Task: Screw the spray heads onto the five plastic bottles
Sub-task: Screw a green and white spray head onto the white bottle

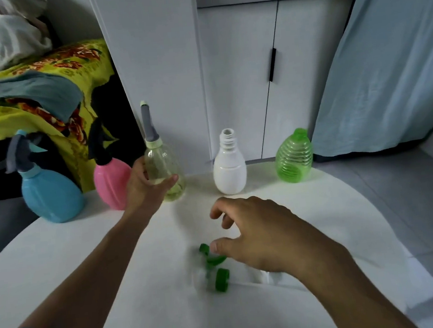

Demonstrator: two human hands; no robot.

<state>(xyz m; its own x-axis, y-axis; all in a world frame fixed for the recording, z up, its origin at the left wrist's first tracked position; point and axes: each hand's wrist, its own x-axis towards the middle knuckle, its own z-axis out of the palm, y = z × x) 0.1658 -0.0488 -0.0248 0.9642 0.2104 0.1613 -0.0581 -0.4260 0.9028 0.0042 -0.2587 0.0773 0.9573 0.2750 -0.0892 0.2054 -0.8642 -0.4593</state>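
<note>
With the right hand (pixel 256 228) loosely spread over the green spray head (pixel 214 265) lying on the table (pixel 86 255) and the left hand (pixel 146 186) cupping the clear capped bottle (pixel 164 169), a hasty withdrawal risks toppling the adjacent uncapped white bottle (pixel 229 168).

we cannot make out the blurred green spray head (pixel 214 267) on the counter (pixel 320 206), partly hidden beneath the right hand (pixel 258 228).

Your left hand (pixel 146 186) is extended toward 11 o'clock, thumb and fingers spread in a wide cup. Your right hand (pixel 253 229) hovers palm-down toward 12 o'clock, fingers loosely curled, thumb out.
</note>
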